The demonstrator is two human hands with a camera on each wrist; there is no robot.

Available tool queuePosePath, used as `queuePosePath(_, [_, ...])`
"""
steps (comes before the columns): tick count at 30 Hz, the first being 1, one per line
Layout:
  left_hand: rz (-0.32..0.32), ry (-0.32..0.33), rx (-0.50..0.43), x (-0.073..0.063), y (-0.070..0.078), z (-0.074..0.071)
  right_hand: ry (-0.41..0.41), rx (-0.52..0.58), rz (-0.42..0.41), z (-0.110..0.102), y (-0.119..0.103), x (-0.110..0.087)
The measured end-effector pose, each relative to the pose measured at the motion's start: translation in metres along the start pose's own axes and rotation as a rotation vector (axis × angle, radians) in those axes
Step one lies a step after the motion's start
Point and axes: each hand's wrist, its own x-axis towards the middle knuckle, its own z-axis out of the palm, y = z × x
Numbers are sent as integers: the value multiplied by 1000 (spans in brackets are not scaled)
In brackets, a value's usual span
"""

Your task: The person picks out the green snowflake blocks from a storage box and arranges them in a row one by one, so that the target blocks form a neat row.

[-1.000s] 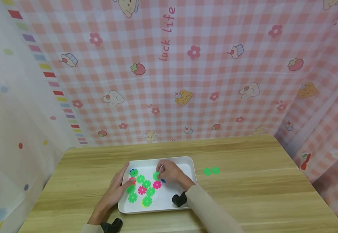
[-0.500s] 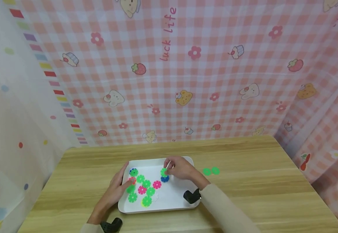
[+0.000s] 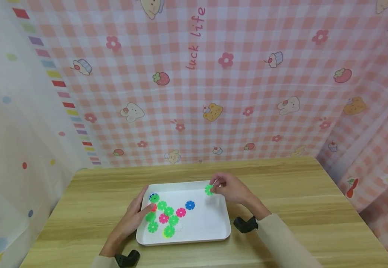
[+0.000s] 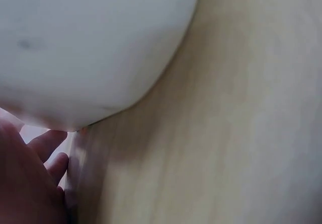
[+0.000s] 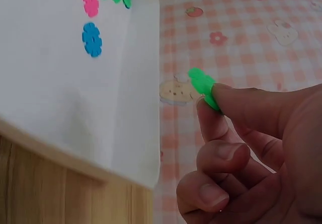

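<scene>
My right hand (image 3: 232,189) pinches a green notched snowflake disc (image 3: 208,190) between thumb and fingertip, over the far right corner of the white tray (image 3: 210,221). In the right wrist view the green disc (image 5: 201,83) is seen nearly edge-on, the other fingers curled beneath. My left hand (image 3: 131,220) grips the tray's left side, thumb over the rim and fingers along the outer wall. Several green discs (image 3: 173,220) lie in the tray's left half, with pink discs (image 3: 181,212) among them. A blue disc (image 3: 190,205) lies nearer the middle. The left thumb partly covers a red disc (image 3: 154,208).
The tray stands on a wooden table (image 3: 297,208). A patterned curtain (image 3: 234,89) hangs behind the table and at both sides. Black wrist devices (image 3: 245,225) sit at both wrists. The two green discs seen earlier right of the tray are hidden behind the right hand.
My right hand has lifted the green disc off the spot by the blue disc and carried it right to the tray's far corner, uncovering the blue disc. The left hand keeps its place.
</scene>
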Motion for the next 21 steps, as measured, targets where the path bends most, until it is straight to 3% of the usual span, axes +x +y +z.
queuePosePath(10, [-21,-5,14,1,1,0,92,47,29,-41,26,-26])
queuePosePath(21, [-26,-9,22,1,2,0,213,76,160,-71,72,-56])
